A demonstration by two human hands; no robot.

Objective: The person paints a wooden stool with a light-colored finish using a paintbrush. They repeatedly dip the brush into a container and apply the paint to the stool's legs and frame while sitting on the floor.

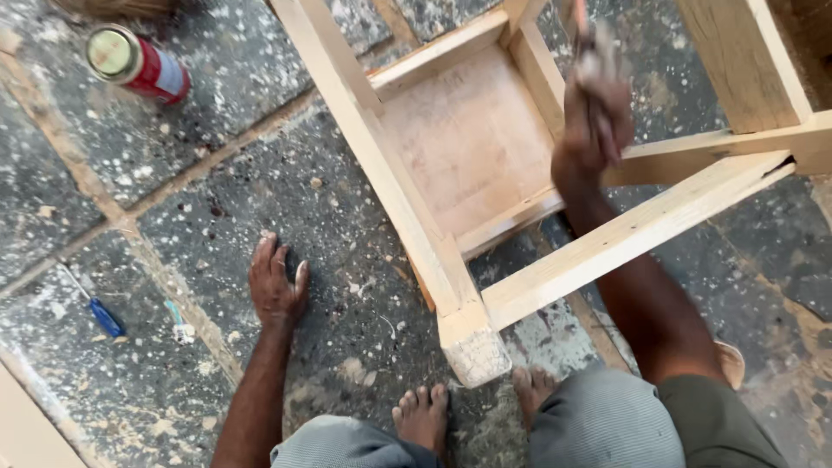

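- right hand [594, 117] is wrapped tight round a blurred tool handle [588, 52], raised over the upturned wooden stool frame [472, 165] on the stone floor [217, 199]
- left hand [276, 284] lies flat on the floor, fingers spread
- i'd steady the frame and use short, square blows

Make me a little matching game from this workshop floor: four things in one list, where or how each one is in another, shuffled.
Things:
1. left hand
2. right hand
3. red can
4. blue-handled screwdriver

Places or states:
A. lying on its side at the top left
B. flat on the speckled floor, fingers spread
C. raised over the wooden frame, blurred, gripping a tool
D. on the floor to the left of the flat hand

Pairs: 1-B, 2-C, 3-A, 4-D
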